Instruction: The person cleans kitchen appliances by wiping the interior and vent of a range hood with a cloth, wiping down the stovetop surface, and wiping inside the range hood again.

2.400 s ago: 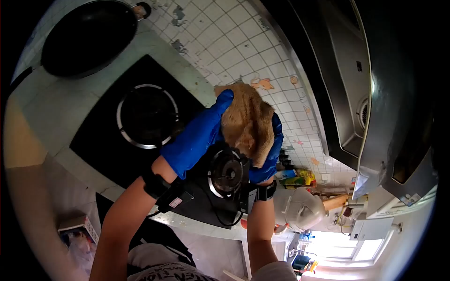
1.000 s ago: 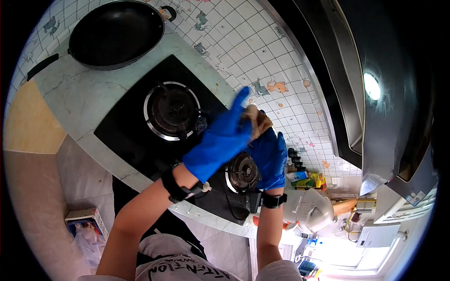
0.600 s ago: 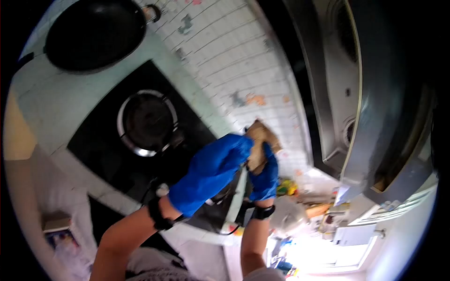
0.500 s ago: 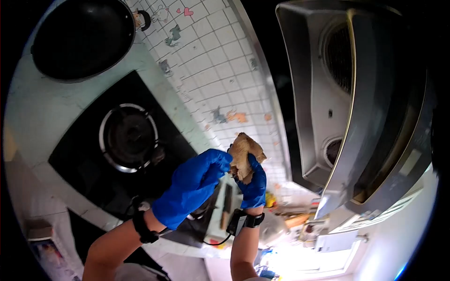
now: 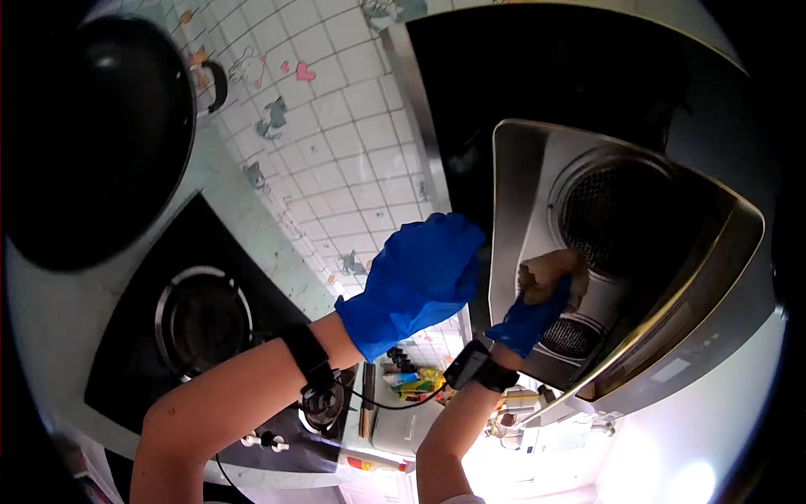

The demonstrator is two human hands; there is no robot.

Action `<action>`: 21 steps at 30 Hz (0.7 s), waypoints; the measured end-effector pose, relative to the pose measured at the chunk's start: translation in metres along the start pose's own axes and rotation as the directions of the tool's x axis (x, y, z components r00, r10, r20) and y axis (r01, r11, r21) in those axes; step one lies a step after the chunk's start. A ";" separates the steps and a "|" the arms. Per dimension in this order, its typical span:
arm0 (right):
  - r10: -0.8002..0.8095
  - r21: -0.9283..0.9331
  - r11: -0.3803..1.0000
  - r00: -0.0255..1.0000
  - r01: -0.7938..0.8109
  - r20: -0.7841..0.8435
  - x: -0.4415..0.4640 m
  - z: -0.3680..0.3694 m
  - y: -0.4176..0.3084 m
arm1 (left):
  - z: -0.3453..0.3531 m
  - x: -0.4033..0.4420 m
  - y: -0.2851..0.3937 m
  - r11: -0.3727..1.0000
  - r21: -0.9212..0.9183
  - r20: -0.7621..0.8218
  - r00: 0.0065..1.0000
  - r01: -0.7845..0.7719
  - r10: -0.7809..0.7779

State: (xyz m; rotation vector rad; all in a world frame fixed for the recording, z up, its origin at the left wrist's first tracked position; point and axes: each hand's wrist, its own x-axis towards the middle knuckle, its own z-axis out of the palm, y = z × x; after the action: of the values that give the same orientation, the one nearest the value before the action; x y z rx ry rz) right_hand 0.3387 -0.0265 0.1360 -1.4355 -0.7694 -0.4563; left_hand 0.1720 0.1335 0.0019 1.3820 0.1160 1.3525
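My right hand [image 5: 527, 326], in a blue rubber glove, grips a folded brown rag [image 5: 552, 273]. The rag is up at the inside of the range hood [image 5: 525, 176], in front of its metal surface between two round mesh vents. Whether it touches that surface I cannot tell. My left hand [image 5: 416, 277], gloved in blue too, is raised beside the hood's lower left edge, in front of the tiled wall [image 5: 336, 143]. Its fingers are curled in, and what they hold, if anything, is hidden. Black straps go round both wrists, and a small black box sits on the right one.
Below on the left is a black gas stove [image 5: 143, 336] with a round burner [image 5: 204, 323]. A large black pan [image 5: 101, 143] stands on the pale counter [image 5: 218, 181]. Bottles and packets [image 5: 417, 382] lie farther along the counter. A thin cable [image 5: 395, 407] runs between my wrists.
Both hands have risen from above the stove. The right has carried the rag rightward to the hood's inside; the left has moved up and away from the rag. The view has shifted toward the hood.
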 end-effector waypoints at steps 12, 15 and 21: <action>-0.760 -0.443 0.598 0.647 0.668 -0.051 0.065 0.092 -0.068 | 0.047 0.104 -0.005 0.873 0.166 0.267 0.873 -0.458 0.408; -0.789 -0.528 0.530 0.614 0.664 -0.021 0.087 0.100 -0.080 | 0.055 0.112 -0.010 0.880 0.186 0.393 0.854 -0.437 0.341; -0.797 -0.645 0.441 0.602 0.624 0.038 0.098 0.101 -0.073 | 0.058 0.110 -0.019 0.859 0.238 0.322 0.871 -0.454 0.371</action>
State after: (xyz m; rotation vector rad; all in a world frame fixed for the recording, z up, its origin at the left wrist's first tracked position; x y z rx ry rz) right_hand 0.3349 0.0809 0.2532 -1.4987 -1.0531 -1.6985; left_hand 0.2624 0.1834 0.0741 1.9249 -0.1736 1.5292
